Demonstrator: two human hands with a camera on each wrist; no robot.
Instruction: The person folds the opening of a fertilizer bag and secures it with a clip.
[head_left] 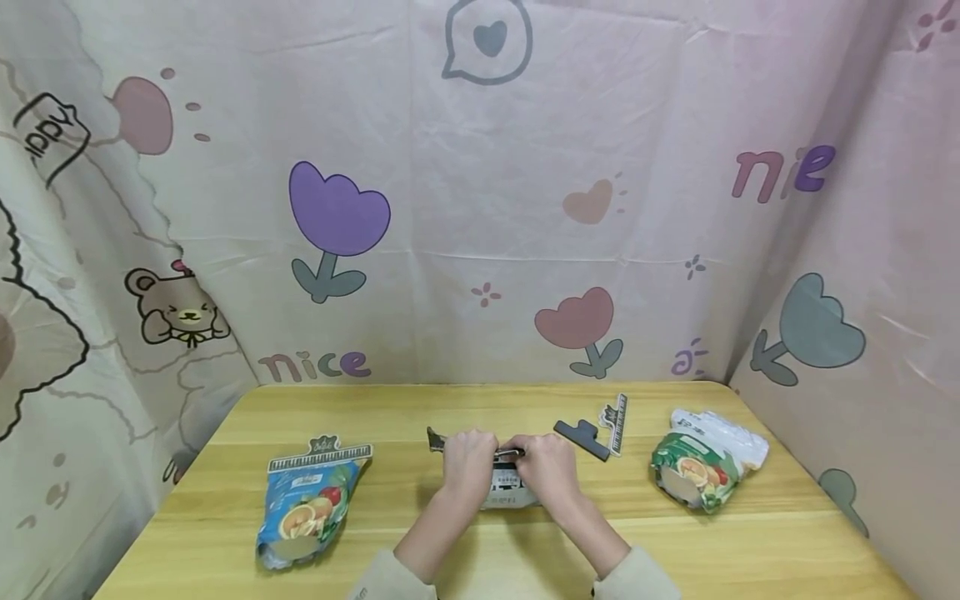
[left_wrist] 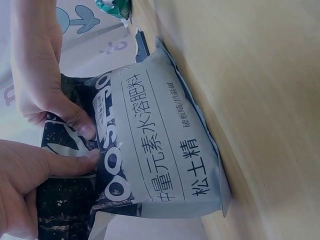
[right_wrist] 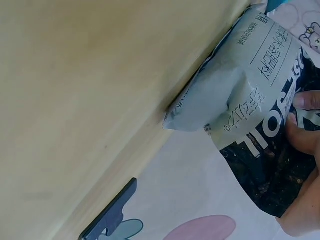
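Observation:
A grey and black fertilizer bag with white lettering stands upright on the table, its black upper part folded over. My left hand and right hand pinch that folded top between thumbs and fingers. In the left wrist view both thumbs press side by side on the black section, just above the lettering. The right wrist view shows my right hand gripping the black part at one side. From the head view, the hands hide much of the bag.
To the left lies a blue bag with a piano-key clip across its top. A green and white bag lies at the right. Behind my right hand is a loose bag clip. Patterned cloth hangs behind the wooden table.

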